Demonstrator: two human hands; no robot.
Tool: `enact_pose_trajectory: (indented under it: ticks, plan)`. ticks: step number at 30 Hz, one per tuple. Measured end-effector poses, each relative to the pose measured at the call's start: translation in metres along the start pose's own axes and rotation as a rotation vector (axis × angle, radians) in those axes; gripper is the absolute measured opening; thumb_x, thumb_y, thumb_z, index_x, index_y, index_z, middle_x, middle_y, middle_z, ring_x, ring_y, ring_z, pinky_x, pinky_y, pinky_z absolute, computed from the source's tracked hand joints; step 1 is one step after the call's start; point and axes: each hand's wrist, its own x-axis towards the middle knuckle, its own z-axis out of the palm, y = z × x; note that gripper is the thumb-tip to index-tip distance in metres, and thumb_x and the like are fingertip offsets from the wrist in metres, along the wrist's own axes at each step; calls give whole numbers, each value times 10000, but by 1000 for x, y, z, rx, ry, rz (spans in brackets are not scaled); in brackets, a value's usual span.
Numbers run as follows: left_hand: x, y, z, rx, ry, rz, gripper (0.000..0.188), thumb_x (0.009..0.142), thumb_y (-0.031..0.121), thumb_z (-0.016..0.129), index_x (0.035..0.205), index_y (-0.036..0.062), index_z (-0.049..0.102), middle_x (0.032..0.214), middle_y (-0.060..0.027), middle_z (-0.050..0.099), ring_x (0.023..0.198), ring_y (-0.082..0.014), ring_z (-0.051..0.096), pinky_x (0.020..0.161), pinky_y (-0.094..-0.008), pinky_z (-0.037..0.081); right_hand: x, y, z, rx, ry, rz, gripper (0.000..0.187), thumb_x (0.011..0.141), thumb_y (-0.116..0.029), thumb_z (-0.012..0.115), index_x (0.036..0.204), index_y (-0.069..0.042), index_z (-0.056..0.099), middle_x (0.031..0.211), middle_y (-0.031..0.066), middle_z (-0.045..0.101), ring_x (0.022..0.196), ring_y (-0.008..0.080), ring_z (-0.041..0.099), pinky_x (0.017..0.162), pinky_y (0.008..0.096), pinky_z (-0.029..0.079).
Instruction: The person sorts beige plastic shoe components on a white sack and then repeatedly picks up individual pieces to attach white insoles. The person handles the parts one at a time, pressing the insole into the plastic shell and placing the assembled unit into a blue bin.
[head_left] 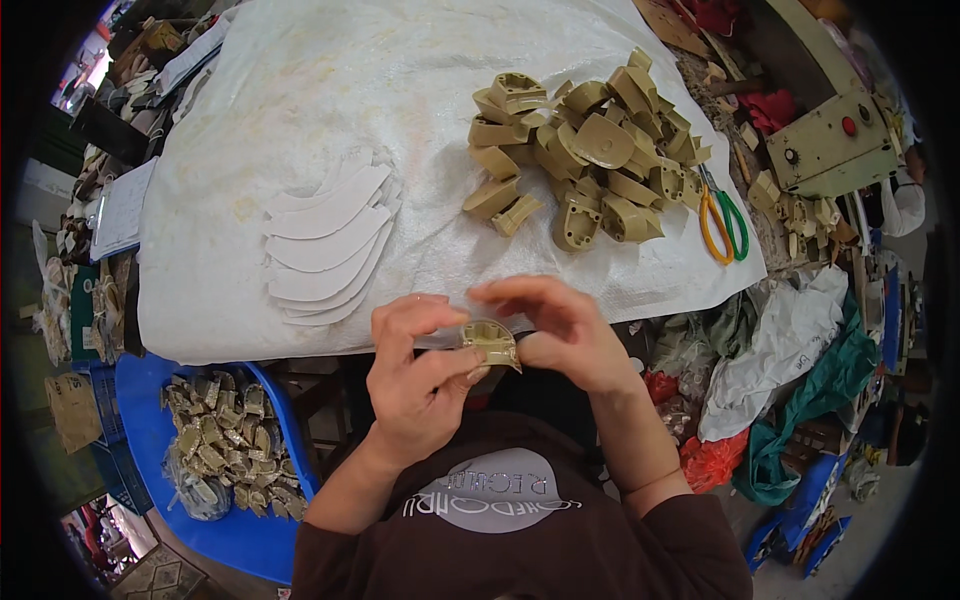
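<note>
A beige plastic shoe heel is held near the table's front edge, its hollow, ribbed side showing. My left hand grips it between thumb and fingers from the left. Along its lower right edge runs a thin shiny rim. My right hand is at the heel's right side, thumb close to or touching the edge. Its other fingers arch above the heel, apart from the thumb. Beyond my hands lies a fanned stack of curved white strips. A heap of similar beige heels fills the table's right side.
Green-and-orange-handled scissors lie right of the heap on a white sheet. A blue chair at left holds many glittery heels. A machine box with a red button stands at right, above crumpled bags.
</note>
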Motion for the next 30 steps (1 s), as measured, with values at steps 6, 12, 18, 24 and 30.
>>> enact_pose_trajectory:
  ticks: [6,12,18,24,30]
  plan:
    - [-5,-2,-4,-95,-30,58,275,874,315,627,955,70,725,1205,-156,531,982,-263,535,808,-364,424,0,7,-1,-249,66,-331,531,721,-66,767,1195,-18,533,1131,100,651,973,223,618,875,353,482]
    - [-10,-6,5,-847,-278,-662,724,913,394,470,1453,1,191,1238,-176,503,986,-215,575,826,-335,473,-2,13,18,-305,36,-512,663,695,-42,800,1287,-47,502,1119,150,644,1029,275,581,914,397,442]
    - [-16,0,11,-802,-123,-711,701,907,345,474,1450,22,168,1079,-137,528,824,-193,598,699,-302,500,1,21,23,-508,114,-544,430,789,-139,732,1180,-50,576,1166,122,523,930,217,560,678,288,529]
    - [-12,13,21,-862,-119,-532,793,946,585,363,1438,-5,166,1173,-170,507,861,-181,598,690,-275,506,17,18,20,120,-69,-66,233,929,-212,562,1063,-23,584,1104,88,505,690,99,584,408,202,490]
    - [-12,19,21,-631,-114,-602,817,940,622,331,1425,-25,217,1226,-171,472,1025,-181,550,807,-284,484,10,35,25,13,-68,-199,164,920,-164,565,1011,-28,578,1096,90,534,738,131,576,552,251,490]
